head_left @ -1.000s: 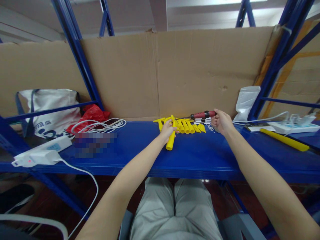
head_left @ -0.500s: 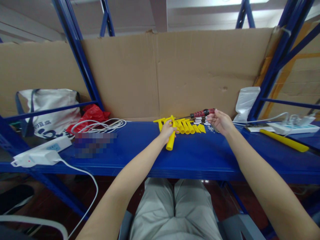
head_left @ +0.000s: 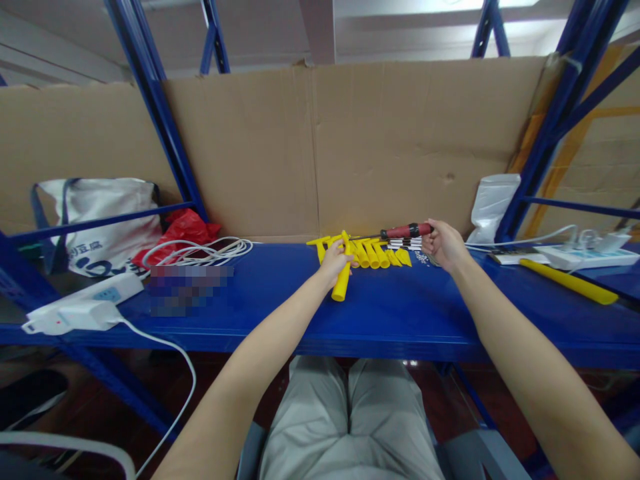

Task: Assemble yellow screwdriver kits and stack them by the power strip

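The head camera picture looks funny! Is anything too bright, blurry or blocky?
Head view, top right: the ceiling light glares white; head view, left: a patch over the blue shelf shows as blurry squares; head view, middle: fine details look soft, so the tip of the red-handled tool isn't clear near the yellow tube.

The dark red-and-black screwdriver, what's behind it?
Behind the dark red-and-black screwdriver, held in the right hand, stands a brown cardboard panel. Hollow yellow tubes and small white objects with black bands show just below it in the picture. Whatever it covers can't be seen.
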Demonstrator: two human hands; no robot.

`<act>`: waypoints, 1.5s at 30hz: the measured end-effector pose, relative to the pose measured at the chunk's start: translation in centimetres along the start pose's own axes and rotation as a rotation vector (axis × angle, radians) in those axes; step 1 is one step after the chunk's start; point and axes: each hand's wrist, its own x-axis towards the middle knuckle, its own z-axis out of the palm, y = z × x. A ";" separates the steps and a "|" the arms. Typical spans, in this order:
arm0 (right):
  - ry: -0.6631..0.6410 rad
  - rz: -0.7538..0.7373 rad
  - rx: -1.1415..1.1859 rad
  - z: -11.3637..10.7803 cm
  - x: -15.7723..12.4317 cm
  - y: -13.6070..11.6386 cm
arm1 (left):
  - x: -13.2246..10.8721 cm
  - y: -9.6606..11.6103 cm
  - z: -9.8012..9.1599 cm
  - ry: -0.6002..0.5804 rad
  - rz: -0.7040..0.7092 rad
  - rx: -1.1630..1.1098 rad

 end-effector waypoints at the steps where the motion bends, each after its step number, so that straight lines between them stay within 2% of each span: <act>1: 0.012 0.006 -0.010 0.0 -0.1 0.0 | 0.0 0.0 0.0 -0.001 0.002 0.001; 10: 0.035 -0.008 -0.010 0.4 -0.3 -0.4 | 0.1 -0.1 0.0 0.002 -0.006 0.010; 19: -0.013 -0.062 -0.002 0.2 -0.1 -0.2 | 0.0 -0.1 0.1 -0.004 -0.013 -0.003; 24: 0.029 -0.044 0.051 0.1 0.1 -0.1 | -0.1 0.0 0.0 -0.002 -0.016 0.000; 32: -0.053 -0.039 0.005 -0.2 -0.1 0.0 | -0.1 -0.1 0.0 -0.014 -0.012 -0.002; 45: -0.028 -0.074 -0.003 0.3 -0.3 -0.2 | -0.2 0.0 0.1 -0.012 -0.018 0.005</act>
